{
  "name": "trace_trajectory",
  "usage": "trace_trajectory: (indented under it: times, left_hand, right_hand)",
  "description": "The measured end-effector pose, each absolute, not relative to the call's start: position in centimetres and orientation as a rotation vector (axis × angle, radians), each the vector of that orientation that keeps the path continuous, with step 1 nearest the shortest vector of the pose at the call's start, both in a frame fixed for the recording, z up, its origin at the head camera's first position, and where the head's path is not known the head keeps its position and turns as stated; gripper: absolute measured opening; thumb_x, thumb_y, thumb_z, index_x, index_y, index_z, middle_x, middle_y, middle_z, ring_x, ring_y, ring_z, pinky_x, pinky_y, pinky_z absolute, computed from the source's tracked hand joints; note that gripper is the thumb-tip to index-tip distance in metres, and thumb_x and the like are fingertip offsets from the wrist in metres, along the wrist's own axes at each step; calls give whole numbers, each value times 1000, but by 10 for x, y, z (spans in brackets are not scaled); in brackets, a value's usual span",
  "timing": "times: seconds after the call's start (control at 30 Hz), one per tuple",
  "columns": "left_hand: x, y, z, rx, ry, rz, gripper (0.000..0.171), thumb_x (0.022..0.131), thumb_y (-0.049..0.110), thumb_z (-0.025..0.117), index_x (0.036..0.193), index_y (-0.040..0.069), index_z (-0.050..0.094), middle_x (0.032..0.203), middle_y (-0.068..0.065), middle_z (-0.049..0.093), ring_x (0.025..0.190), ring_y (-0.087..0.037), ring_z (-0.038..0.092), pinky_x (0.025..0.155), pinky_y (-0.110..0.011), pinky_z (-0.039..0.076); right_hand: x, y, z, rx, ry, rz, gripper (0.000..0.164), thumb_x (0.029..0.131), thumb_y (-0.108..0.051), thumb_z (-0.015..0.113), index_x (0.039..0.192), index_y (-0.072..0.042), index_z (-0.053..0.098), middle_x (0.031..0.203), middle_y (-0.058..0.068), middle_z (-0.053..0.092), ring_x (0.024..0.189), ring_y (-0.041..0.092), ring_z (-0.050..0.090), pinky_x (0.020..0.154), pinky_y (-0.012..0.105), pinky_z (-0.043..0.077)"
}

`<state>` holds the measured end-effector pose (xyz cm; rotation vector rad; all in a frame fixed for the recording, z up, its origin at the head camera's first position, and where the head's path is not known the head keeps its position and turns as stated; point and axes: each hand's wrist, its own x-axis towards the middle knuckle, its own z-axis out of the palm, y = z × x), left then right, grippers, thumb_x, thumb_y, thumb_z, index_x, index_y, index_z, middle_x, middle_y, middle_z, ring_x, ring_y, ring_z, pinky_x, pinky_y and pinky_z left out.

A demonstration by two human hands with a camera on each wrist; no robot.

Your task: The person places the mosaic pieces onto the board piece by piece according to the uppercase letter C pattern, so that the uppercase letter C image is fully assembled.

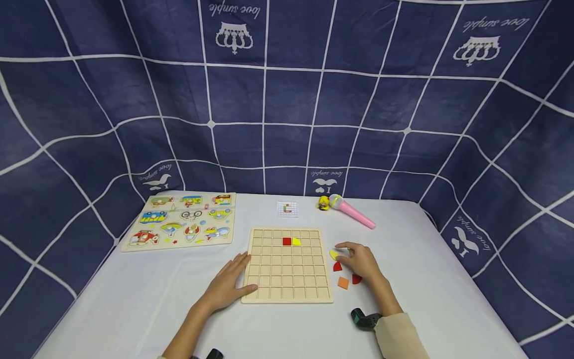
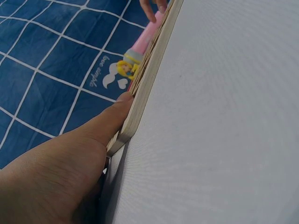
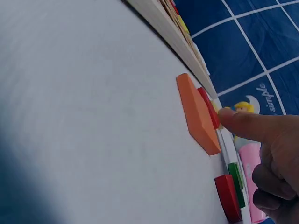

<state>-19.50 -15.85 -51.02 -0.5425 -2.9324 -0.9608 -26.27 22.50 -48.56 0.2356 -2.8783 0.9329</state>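
Observation:
My left hand [image 1: 227, 285] rests at the left edge of a wooden grid board [image 1: 287, 298], its thumb lying on the board. A red square [image 1: 287, 241] and a yellow piece with one curved side [image 1: 296, 242] sit side by side in upper cells. To the board's right, my right hand [image 1: 364, 262] is over loose pieces, thumb and index finger apart around a yellow piece [image 1: 334, 255]. The thumb tip is at that piece; contact cannot be made out. Nearby lie a red quarter-round [image 1: 338, 267], an orange square [image 1: 343, 283], another red piece [image 1: 356, 279] and a green piece [image 3: 236, 185], partly hidden.
A picture card [image 1: 287, 209] lies behind the board. Further right are a pink toy microphone [image 1: 356, 213] and a small yellow figure [image 1: 323, 203]. A vehicle peg puzzle [image 1: 179, 224] lies at the left. A blue checked cloth [image 1: 287, 99] hangs behind the white table.

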Motion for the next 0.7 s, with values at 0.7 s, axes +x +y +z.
trace_trajectory:
  times: [0.7]
  left_hand:
    - [-195, -159, -513, -540, -2923, -967, 90, 78, 57, 63, 145, 8, 28, 151, -9, 23, 139, -25, 14, 112, -43, 10]
  right_hand:
    - [-275, 225, -489, 286, -2922, 922, 33, 75, -27, 77, 107, -19, 71, 53, -2, 39, 50, 14, 34, 47, 25, 28]
